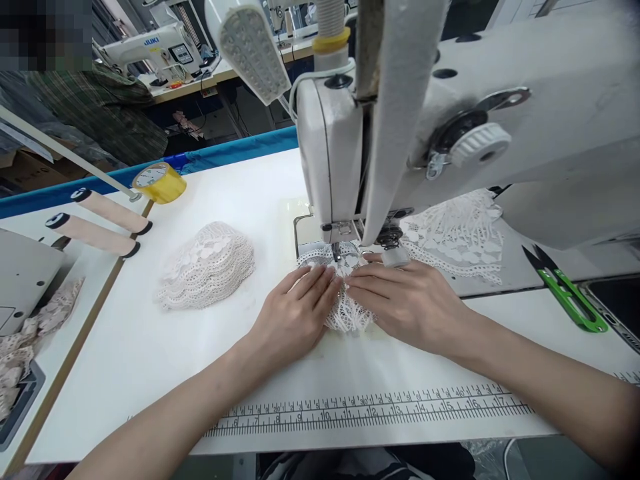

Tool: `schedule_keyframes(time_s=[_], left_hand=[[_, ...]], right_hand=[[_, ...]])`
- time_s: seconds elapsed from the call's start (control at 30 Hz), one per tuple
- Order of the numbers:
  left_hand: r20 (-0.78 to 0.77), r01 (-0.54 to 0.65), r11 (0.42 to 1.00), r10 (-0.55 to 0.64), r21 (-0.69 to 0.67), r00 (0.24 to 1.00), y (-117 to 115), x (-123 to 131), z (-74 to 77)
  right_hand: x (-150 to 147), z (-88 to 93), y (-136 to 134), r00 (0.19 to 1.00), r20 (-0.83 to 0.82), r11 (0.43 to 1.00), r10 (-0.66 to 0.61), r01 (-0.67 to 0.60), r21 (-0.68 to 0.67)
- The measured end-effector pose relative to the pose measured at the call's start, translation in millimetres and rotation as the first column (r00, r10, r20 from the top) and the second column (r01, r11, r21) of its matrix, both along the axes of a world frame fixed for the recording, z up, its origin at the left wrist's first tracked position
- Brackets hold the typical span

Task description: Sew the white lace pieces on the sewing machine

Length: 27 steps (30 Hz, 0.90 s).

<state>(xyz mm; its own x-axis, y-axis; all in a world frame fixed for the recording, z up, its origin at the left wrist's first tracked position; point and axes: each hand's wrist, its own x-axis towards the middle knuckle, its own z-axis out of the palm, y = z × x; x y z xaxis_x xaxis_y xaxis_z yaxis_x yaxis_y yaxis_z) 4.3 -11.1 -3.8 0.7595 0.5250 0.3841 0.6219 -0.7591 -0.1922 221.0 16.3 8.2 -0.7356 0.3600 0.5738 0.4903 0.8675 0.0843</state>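
Note:
A piece of white lace (350,319) lies on the machine bed, with its far edge under the presser foot (337,252) of a white sewing machine (327,147). My left hand (294,312) rests on the lace's left side, fingers stretched out and close together. From the right, my right hand (417,303) lies on the same lace with extended fingers, its thumb hidden. Both sets of fingertips are just in front of the foot, nearly meeting. Left of the machine sits a pile of white lace pieces (207,267). More fringed lace (455,233) lies beneath the machine arm.
Green-handled thread snips (575,300) and a dark phone (617,300) lie at right. Yellow tape (160,183) and two thread spools (113,213) are at left. A printed ruler (375,412) runs along the front edge. A person in a plaid sleeve (95,110) is behind.

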Motion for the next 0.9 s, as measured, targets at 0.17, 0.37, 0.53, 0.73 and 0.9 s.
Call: schedule_keyframes(time_s=[0.17, 0.37, 0.53, 0.73, 0.9], left_hand=[[0.012, -0.022, 0.999, 0.023, -0.031, 1.0, 6, -1, -1.0], [0.006, -0.02, 1.0, 0.021, -0.023, 1.0, 7, -2, 0.7], [-0.003, -0.013, 1.0, 0.013, -0.02, 1.0, 4, -3, 2.1], [0.046, -0.041, 0.999, 0.041, -0.018, 0.998, 11, -2, 2.1], [0.056, -0.055, 0.998, 0.057, -0.035, 0.997, 8, -1, 4.3]], right_hand=[[0, -1.6, 4, 1.0, 0.007, 1.0, -0.023, 0.023, 0.007], [2, -6.1, 7, 0.999, 0.031, 0.999, -0.033, 0.033, 0.019], [2, -6.7, 6, 0.999, 0.044, 0.999, -0.031, 0.03, 0.02], [2, -7.4, 6, 0.994, 0.094, 0.998, -0.058, 0.055, 0.03], [2, -8.4, 5, 0.993, 0.103, 0.997, -0.063, 0.058, 0.049]])
